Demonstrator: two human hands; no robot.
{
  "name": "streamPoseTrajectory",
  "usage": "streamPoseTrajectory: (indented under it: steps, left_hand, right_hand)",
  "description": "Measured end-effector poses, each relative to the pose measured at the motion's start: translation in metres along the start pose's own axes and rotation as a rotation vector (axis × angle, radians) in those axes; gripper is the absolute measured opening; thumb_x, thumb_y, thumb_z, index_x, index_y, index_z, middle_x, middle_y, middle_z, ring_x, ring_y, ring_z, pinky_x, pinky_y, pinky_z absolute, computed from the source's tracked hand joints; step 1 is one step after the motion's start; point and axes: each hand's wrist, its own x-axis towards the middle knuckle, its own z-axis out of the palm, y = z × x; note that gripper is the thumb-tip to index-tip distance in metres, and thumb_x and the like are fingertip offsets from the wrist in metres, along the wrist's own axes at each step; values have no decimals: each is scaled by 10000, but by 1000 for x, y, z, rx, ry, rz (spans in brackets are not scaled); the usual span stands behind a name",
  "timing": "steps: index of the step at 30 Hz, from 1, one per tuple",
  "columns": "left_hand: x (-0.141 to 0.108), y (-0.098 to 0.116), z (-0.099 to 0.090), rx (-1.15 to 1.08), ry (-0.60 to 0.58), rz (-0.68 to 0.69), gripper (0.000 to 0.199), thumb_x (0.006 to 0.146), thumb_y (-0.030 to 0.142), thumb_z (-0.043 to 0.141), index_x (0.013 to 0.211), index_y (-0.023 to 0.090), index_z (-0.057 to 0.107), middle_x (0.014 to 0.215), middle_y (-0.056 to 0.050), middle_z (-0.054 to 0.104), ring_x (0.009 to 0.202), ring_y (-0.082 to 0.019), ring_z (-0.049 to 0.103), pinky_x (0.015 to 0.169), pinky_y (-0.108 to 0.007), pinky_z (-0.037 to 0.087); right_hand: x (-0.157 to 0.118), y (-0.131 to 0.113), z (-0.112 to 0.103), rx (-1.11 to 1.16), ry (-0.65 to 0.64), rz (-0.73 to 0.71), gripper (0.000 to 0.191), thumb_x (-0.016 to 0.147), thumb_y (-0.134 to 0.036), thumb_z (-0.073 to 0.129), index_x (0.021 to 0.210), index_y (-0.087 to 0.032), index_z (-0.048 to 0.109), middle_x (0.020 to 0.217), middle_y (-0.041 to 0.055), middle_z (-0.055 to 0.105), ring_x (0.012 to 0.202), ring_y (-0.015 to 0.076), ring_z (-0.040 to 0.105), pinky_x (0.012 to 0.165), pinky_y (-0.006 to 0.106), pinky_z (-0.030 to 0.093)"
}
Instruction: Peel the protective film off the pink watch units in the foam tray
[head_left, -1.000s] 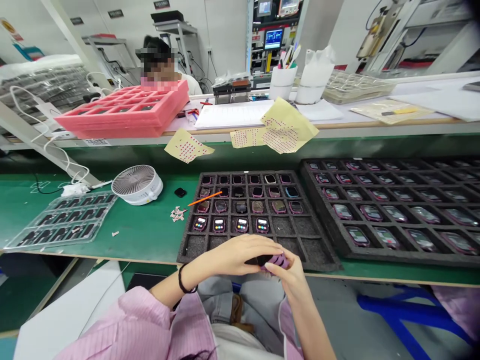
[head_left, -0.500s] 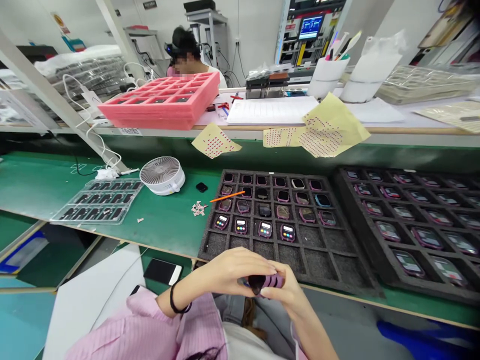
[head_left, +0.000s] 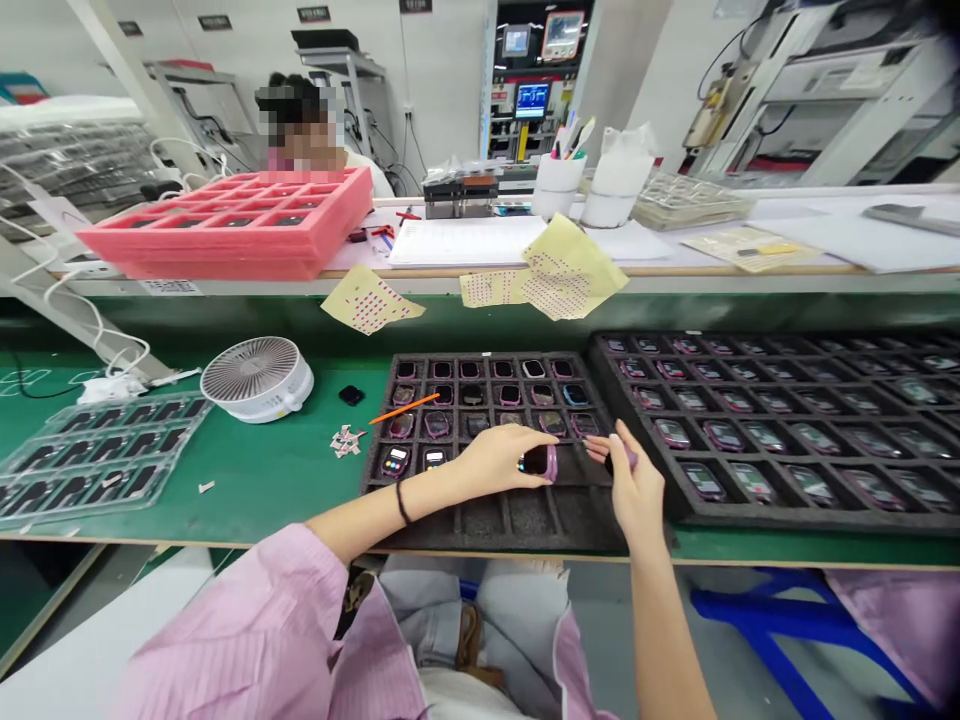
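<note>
My left hand (head_left: 501,460) grips a smartwatch (head_left: 538,462) with a purple case and lit screen. It is over the near right part of a dark foam tray (head_left: 480,517), whose compartments hold several watches. My right hand (head_left: 634,480) is closed at the right side of that tray, apart from the left. Between its fingers is a small dark and purple item (head_left: 628,456), mostly hidden, of a kind I cannot make out. Two watches with lit screens show in the tray's row left of my left hand, one of them a lit watch (head_left: 395,461). An orange stick (head_left: 405,408) lies across the tray's left edge.
A second foam tray (head_left: 787,512) of watches stands at the right. On the left are a white fan (head_left: 256,378), a clear plastic tray (head_left: 161,490) and paper scraps (head_left: 347,441). Pink foam (head_left: 217,262) rests on the shelf. A person sits beyond it.
My hands have separated and moved forward from near my lap to over the tray. The left holds the watch; the right has gone to the right. The head view has swung rightward.
</note>
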Motion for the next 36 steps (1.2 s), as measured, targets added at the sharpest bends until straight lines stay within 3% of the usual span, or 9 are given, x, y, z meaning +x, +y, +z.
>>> streamPoseTrajectory:
  steps: [3, 5, 9, 12, 17, 22, 25, 30, 36]
  left_hand:
    - [29, 0, 31, 109, -64, 16, 485, 766, 410, 671, 1161, 140, 594, 1097, -84, 693, 1002, -239, 661, 900, -309, 516]
    - [40, -1, 46, 132, -77, 14, 489, 743, 434, 689, 1132, 147, 613, 1019, -81, 711, 948, -246, 679, 853, -301, 534]
    - [35, -5, 41, 143, -80, -1, 510, 760, 470, 669, 1166, 170, 598, 1052, -87, 696, 974, -241, 667, 856, -301, 529]
    - [-1, -7, 10, 96, -80, -22, 529, 807, 484, 625, 1243, 194, 553, 1106, -88, 672, 1012, -228, 640, 887, -330, 506]
    - [-105, -7, -41, 94, -24, -211, 479, 875, 429, 561, 1320, 257, 508, 1188, -93, 618, 1085, -212, 572, 947, -362, 454]
    - [-188, -4, -49, 281, -28, -413, 404, 915, 376, 506, 1316, 325, 518, 1283, -74, 577, 1166, -226, 529, 996, -411, 425]
    - [-206, -4, -43, 321, -100, -447, 404, 960, 352, 405, 1361, 361, 452, 1428, -35, 466, 1326, -224, 407, 1109, -478, 308]
    - [-206, -8, -46, 243, -181, -432, 445, 991, 321, 297, 1433, 362, 316, 1527, -7, 306, 1422, -208, 242, 1155, -507, 200]
    - [-200, -38, -63, 167, -252, -332, 594, 911, 485, 457, 1455, 341, 267, 1541, -51, 260, 1435, -264, 179, 1141, -548, 173]
  right_hand:
    - [19, 25, -11, -397, -30, -150, 573, 811, -575, 524, 1137, -126, 665, 958, 122, 632, 960, 269, 606, 970, 464, 412]
    - [24, 37, -15, -525, -63, -194, 575, 826, -567, 483, 1158, -129, 654, 965, 127, 615, 956, 279, 595, 954, 461, 416]
    - [26, 48, -18, -610, -84, -258, 586, 886, -506, 378, 1257, -94, 568, 1044, 178, 608, 1014, 313, 565, 942, 502, 416]
    - [22, 49, -19, -687, -90, -362, 534, 925, -438, 317, 1205, -86, 603, 1041, 207, 571, 1044, 332, 532, 934, 529, 409]
    - [11, 47, -22, -748, -146, -510, 468, 943, -392, 340, 1313, -166, 516, 1263, 195, 476, 1223, 340, 428, 987, 556, 379]
    - [8, 61, -27, -751, -203, -561, 524, 946, -444, 314, 1367, -162, 447, 1340, 185, 466, 1311, 339, 373, 1057, 561, 335]
    - [9, 74, -33, -795, -285, -639, 518, 938, -442, 309, 1306, -141, 515, 1350, 188, 488, 1378, 355, 279, 1077, 576, 305]
    - [11, 88, -48, -902, -368, -829, 533, 943, -260, 182, 991, -183, 707, 1333, 177, 542, 1419, 374, 176, 1029, 701, 240]
    - [17, 91, -45, -1011, -341, -838, 632, 925, -263, 104, 959, -207, 733, 1285, 163, 593, 1369, 392, 302, 1001, 722, 243]
